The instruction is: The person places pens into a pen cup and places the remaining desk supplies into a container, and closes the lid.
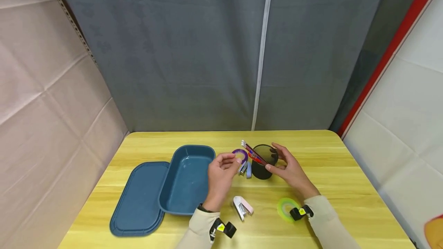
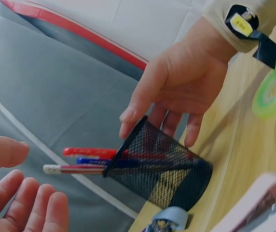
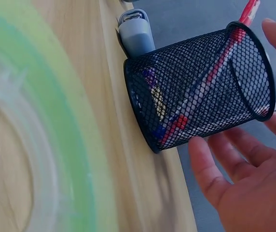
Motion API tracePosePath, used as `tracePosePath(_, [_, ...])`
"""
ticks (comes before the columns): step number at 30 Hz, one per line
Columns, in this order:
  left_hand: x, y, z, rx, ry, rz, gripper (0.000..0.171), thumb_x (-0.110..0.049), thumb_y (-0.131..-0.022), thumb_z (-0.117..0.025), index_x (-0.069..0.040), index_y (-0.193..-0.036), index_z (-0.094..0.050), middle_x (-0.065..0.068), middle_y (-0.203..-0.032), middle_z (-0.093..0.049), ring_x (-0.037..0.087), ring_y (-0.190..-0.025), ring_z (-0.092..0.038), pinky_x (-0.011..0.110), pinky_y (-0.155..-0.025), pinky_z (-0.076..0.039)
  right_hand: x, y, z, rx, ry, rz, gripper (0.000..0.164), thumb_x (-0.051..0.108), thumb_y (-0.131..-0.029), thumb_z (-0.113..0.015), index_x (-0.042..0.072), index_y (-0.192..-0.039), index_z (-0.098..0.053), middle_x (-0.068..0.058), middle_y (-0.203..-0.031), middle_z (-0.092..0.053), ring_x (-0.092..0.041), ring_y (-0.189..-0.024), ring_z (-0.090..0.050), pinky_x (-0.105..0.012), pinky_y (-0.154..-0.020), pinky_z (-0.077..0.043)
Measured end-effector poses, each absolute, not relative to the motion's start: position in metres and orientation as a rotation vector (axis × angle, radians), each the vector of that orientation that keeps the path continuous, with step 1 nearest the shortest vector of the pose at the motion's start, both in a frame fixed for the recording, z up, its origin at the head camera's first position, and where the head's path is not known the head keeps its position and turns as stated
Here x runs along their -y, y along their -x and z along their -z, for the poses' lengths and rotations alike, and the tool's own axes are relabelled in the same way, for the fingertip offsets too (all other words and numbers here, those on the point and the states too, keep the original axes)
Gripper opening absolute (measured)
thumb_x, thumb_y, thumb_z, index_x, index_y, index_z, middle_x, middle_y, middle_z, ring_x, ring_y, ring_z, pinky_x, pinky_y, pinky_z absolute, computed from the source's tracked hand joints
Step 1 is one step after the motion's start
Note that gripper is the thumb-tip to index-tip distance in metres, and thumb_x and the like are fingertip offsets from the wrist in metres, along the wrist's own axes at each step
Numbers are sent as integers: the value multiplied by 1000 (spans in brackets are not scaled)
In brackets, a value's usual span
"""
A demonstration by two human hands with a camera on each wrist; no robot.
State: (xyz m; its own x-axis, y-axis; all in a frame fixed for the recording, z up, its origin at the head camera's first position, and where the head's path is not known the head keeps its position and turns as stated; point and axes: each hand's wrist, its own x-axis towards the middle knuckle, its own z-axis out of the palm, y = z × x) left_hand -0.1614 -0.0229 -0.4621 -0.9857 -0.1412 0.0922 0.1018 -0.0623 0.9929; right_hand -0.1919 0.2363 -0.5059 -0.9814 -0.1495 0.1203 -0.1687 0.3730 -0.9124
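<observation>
A black mesh pen holder (image 1: 262, 170) stands on the table with a red pen (image 2: 87, 152), a blue pen (image 2: 92, 161) and a striped pencil (image 2: 75, 169) with a white eraser leaning in it. Around its right side is my right hand (image 1: 294, 172), fingertips close against the mesh and thumb apart from the rim in the right wrist view. My left hand (image 1: 221, 178) hovers left of the holder, fingers loosely bent, nothing in them. Just left of the holder lie a blue stapler (image 1: 244, 169) and a purple tape roll (image 1: 240, 155).
An open blue bin (image 1: 188, 180) sits left of my left hand, its flat lid (image 1: 138, 199) beside it. Nearer me lie a pink and white stapler (image 1: 243, 206) and a green tape roll (image 1: 285, 208), partly under my right wrist. A grey curtain (image 1: 190, 57) hangs behind the table.
</observation>
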Motion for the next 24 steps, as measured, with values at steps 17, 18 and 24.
tracePosePath(17, [69, 145, 457, 2108, -86, 2138, 31, -17, -90, -86, -7, -117, -74, 13, -111, -74, 19, -94, -71, 26, -78, -61, -229, 170, 487, 2638, -95, -1591, 78, 36, -96, -80, 10, -159, -42, -18, -148, -55, -34, -133, -54, -22, -95, -55])
tracePosePath(18, [72, 144, 457, 2113, -86, 2130, 31, -17, -90, -86, -8, -117, -74, 12, -112, -74, 19, -95, -71, 25, -78, -61, -228, 168, 486, 2637, -91, -1582, 77, 36, -96, -80, 10, -158, -42, -18, -147, -56, -34, -132, -54, -23, -95, -55])
tracePosePath(24, [89, 140, 456, 2151, -53, 2089, 34, -16, -90, -85, -10, -122, -74, 16, -119, -73, 21, -100, -71, 23, -82, -59, -219, 155, 478, 2621, -38, -1575, 72, 37, -96, -80, 8, -153, -46, -16, -148, -55, -34, -133, -54, -45, -103, -56])
